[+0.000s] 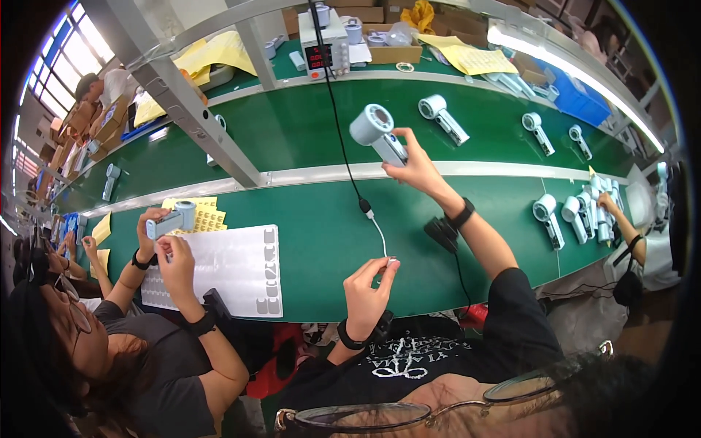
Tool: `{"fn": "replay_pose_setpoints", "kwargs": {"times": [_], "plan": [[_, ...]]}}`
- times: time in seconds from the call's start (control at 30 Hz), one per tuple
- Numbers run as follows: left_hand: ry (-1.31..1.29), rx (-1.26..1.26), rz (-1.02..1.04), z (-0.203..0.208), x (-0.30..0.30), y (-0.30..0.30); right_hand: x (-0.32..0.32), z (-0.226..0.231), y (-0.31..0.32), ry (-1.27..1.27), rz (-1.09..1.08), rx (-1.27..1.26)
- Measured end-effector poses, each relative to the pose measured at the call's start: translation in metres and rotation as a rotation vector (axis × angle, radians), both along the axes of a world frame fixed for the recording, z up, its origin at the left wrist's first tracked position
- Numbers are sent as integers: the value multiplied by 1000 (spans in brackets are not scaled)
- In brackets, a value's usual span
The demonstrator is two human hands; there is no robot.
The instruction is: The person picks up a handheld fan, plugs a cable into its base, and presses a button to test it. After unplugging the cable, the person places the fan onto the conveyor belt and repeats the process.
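My right hand (418,169) is closed around the handle of a light-blue handheld fan (374,130), raised over the far side of the green worktable (321,248). The fan's round head points up and to the left. Lower and nearer, my left hand (367,298) pinches the plug end of a white cable (380,235) between thumb and fingers. From there the cable runs up to a black connector (365,206) on a hanging black cord (337,117). Fan and plug are well apart.
Similar fans lie on the far green strip (307,131) and at the right. A black device (442,233) with a cord sits by my right wrist. On the left, a co-worker holds a fan (174,219) above a sticker sheet (219,270). A power supply (323,47) stands behind.
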State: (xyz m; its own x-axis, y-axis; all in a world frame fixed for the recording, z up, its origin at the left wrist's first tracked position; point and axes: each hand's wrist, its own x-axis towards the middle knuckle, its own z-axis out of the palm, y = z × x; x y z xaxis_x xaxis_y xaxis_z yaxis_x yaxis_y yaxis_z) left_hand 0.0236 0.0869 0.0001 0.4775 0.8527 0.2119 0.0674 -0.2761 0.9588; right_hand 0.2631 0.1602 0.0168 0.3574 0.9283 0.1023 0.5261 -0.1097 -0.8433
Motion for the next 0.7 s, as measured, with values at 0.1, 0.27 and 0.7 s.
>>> {"fn": "replay_pose_setpoints", "kwargs": {"times": [0.1,0.27,0.7], "plan": [[-18,-2,-51,1,7,-4,-14,8,-49,221,14,115],[-59,11,-141,6,22,-13,-40,19,-100,628,-5,331],[-104,34,-52,16,40,-24,-84,21,-114,1047,-26,393]]}}
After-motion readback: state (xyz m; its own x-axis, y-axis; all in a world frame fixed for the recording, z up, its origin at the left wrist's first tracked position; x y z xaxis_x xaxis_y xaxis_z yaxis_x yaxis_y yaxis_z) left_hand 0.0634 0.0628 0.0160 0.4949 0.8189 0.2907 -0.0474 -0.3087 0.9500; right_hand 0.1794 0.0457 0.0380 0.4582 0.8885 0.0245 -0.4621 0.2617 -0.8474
